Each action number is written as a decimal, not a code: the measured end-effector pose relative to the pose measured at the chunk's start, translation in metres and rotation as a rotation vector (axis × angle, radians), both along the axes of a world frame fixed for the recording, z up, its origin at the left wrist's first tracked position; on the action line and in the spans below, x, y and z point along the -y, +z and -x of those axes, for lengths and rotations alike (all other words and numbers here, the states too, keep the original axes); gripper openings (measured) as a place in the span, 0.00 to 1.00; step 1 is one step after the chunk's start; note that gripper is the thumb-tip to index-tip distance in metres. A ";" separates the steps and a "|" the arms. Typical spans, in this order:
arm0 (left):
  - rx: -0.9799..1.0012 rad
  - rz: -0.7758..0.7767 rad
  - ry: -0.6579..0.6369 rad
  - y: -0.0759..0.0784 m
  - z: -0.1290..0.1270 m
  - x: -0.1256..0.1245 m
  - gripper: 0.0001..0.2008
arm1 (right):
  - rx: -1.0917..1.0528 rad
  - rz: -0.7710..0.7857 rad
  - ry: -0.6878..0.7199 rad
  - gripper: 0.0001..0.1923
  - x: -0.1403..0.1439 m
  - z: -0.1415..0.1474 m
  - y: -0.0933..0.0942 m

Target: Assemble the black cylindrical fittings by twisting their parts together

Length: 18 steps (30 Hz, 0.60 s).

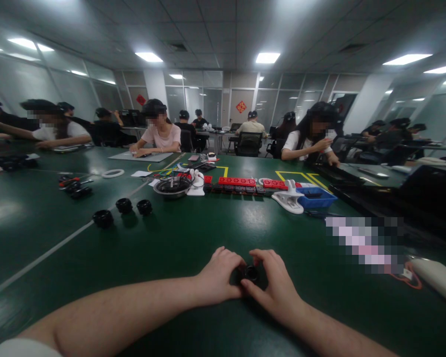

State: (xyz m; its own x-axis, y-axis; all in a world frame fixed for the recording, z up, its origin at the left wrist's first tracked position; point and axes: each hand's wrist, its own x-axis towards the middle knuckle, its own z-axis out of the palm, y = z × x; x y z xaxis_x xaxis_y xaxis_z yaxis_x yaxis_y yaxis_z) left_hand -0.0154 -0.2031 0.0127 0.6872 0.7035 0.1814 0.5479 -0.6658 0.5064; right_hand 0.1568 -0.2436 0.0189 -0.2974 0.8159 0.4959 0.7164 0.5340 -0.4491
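Observation:
Between my hands, low on the green table [171,258], is a small black round part [250,273] with a ring-like open top. My left hand [223,275] curls round its left side, thumb and fingers closed on it. From the right, my right hand [273,277] grips the same part between thumb and fingers. Its lower side is partly hidden by my fingers. Further left stand three black cylindrical parts: one in front [103,218], one behind [124,206] and one to the right [144,207].
Across the table's middle lie a row of red socket-like blocks [238,181], a metal bowl [172,187], a white clip stand [290,198] and a blue bin [316,198]. A pale rounded object [436,278] lies at right. Several people sit beyond, including one in pink [162,136].

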 end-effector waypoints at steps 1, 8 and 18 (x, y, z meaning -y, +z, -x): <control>0.001 -0.002 0.001 0.000 0.000 0.000 0.15 | -0.004 -0.011 0.013 0.20 0.000 0.000 0.000; 0.005 -0.008 -0.004 -0.003 -0.001 -0.001 0.16 | -0.023 -0.039 0.102 0.19 0.000 -0.002 0.000; -0.028 -0.022 0.014 -0.001 0.000 0.000 0.15 | -0.058 0.011 0.223 0.22 0.004 -0.003 0.003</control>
